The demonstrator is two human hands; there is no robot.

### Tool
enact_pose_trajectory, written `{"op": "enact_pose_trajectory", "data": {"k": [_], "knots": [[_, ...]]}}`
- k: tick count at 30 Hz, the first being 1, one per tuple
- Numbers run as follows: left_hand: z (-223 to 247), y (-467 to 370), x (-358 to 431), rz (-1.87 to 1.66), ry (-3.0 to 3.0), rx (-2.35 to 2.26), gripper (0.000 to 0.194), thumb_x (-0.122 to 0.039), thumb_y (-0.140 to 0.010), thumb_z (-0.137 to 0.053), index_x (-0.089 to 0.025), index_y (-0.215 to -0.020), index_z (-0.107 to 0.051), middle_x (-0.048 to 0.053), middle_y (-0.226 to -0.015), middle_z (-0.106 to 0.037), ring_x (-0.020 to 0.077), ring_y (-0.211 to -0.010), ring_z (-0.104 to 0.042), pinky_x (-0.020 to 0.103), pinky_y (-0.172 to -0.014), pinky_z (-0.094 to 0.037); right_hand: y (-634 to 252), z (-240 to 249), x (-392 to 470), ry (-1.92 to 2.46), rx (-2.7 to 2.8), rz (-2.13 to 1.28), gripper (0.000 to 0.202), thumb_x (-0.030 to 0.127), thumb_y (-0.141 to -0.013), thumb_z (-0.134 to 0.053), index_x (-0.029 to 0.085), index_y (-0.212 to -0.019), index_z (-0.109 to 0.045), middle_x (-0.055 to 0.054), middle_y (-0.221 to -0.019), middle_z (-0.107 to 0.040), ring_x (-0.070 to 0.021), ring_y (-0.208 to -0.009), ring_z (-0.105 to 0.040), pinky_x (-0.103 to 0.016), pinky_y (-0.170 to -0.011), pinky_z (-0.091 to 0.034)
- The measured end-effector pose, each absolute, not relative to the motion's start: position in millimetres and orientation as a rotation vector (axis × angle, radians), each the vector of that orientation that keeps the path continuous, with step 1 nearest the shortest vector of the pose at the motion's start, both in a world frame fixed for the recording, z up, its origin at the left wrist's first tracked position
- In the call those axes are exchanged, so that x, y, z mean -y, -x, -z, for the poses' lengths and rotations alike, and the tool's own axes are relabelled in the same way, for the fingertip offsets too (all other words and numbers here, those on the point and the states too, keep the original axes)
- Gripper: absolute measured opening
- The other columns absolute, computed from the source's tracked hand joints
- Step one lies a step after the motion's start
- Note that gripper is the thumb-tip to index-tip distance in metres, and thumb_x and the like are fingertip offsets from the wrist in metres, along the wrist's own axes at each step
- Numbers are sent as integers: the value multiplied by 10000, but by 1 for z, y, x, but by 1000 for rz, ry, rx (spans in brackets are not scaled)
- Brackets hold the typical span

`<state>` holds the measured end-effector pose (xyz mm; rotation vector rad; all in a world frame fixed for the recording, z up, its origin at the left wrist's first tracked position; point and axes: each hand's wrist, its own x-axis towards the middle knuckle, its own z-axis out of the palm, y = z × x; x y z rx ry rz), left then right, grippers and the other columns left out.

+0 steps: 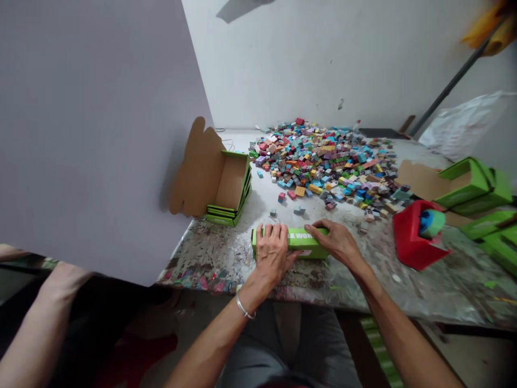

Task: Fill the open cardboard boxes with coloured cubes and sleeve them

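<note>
A closed green cardboard box with white lettering lies near the table's front edge, between my two hands. My left hand grips its left part, fingers bent over the top and the thumb along the front. At the box's right end, my right hand holds on with thumb and fingers. Just behind the box are a few loose small blocks, and beyond them spreads a big heap of colourful small blocks. What is inside the box is hidden.
Open green boxes are stacked at left beside a tall grey panel. A red container with a blue-green roll stands at right, near more green boxes. Another person's arm shows at lower left.
</note>
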<state>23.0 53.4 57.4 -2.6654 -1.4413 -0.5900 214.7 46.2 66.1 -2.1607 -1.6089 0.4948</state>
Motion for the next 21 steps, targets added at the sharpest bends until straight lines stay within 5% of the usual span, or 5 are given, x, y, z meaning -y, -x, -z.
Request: {"op": "enact_pose_trajectory", "data": {"k": [6,10,12,18,21], "knots": [[-59,-19,-49,507,2675,1412,414,-368,-757,-678,-172,-1078,-504,73,-1053,-570,264,-985,-489,436,-969,-353,-233,-71,-17,1684,2065,-355,735,511,-741,-652,170,-1354,-430,-137,-1328,-500,-289,-1224,-442,-424,-1025,-362],[-67,-7,-47,298,2759,1298,267,-195,-747,-630,-174,-995,-529,71,-986,-605,259,-924,-526,392,-835,-420,-229,-87,3,1697,2335,-303,553,334,-767,-653,147,-1264,-498,-140,-1174,-563,-282,-1107,-495,-414,-942,-424],[-65,4,-46,214,2794,1184,282,-151,-711,-623,-169,-982,-548,79,-972,-621,272,-918,-543,389,-787,-435,-229,-92,11,1712,2376,-337,457,368,-760,-664,152,-1151,-564,-125,-1094,-588,-276,-1042,-524,-408,-914,-433],[-27,35,-35,660,2715,499,480,-74,-717,-521,-133,-1193,-541,99,-1134,-654,263,-1015,-563,443,-999,-357,-250,-95,19,1592,2388,-876,1088,652,-523,-749,190,-1421,-345,-146,-1340,-483,-331,-1209,-458,-423,-1008,-372],[-16,31,-22,751,2736,369,483,-41,-762,-446,-133,-1225,-546,99,-1190,-647,253,-1096,-550,466,-1087,-271,-257,-93,24,1429,2421,-1221,1146,634,-514,-758,212,-1464,-273,-127,-1386,-459,-316,-1221,-470,-388,-1017,-376]]}}
